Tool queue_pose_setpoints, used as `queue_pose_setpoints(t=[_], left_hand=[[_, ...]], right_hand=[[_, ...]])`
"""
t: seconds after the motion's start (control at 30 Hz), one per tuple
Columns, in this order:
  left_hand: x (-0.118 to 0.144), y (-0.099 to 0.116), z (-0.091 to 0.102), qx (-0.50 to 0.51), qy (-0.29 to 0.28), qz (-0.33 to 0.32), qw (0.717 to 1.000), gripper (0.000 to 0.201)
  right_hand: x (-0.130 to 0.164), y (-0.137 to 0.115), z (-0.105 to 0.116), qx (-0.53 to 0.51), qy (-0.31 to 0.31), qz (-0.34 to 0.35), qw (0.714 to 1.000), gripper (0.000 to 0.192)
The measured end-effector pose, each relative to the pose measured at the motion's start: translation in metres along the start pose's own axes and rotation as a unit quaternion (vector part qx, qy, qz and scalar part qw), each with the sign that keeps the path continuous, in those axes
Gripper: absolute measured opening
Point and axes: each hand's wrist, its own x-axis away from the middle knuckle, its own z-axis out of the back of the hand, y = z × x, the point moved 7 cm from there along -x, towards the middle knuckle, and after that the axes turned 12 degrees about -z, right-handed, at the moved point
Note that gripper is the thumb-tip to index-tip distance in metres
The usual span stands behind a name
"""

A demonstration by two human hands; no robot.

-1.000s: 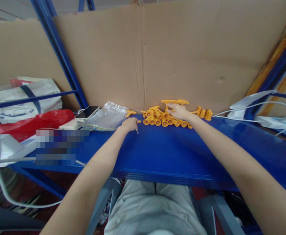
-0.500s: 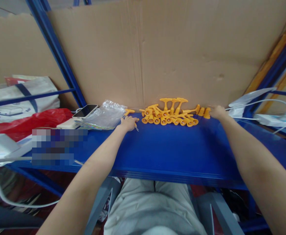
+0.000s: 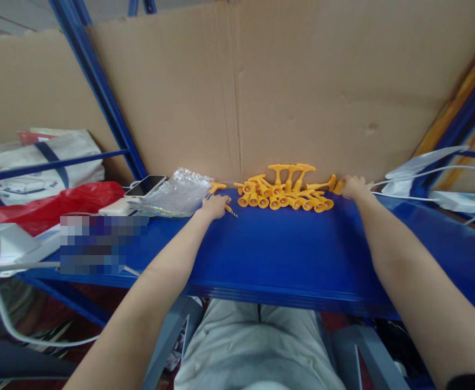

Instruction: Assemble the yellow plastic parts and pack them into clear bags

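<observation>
A pile of orange T-handled plastic pieces lies against the cardboard wall at the back of the blue shelf. My left hand rests on the shelf just left of the pile, closed on one orange piece with a small metal screw tip sticking out to the right. My right hand sits at the pile's right end, fingers curled over an orange piece there.
A clear plastic bag, a phone and a white box lie left of my left hand. Red and white bags sit farther left. White cables and a pale bag lie at the right. A cardboard sheet backs the shelf.
My right hand went from the middle of the pile to its right end and has now closed in on the end pieces. My left hand stayed put, its piece now pointing right.
</observation>
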Motion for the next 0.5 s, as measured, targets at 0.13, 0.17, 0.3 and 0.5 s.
queue_pose_setpoints(t=[0.13,0.17,0.3,0.5], left_hand=[[0.001,0.001,0.003,0.001,0.009,0.003,1.000,0.042],[0.001,0.001,0.003,-0.001,0.012,0.004,1.000,0.040],[0.002,0.002,0.006,-0.005,0.027,-0.004,1.000,0.032],[0.005,0.005,0.012,-0.004,0.044,-0.002,0.999,0.028]], right_hand=[[0.006,-0.007,0.004,0.038,0.021,-0.002,0.999,0.040],[0.007,-0.008,0.003,0.043,0.023,0.003,0.999,0.038],[0.014,-0.009,0.000,0.044,0.029,0.013,0.999,0.035],[0.032,-0.014,0.035,0.007,0.077,-0.006,0.997,0.039]])
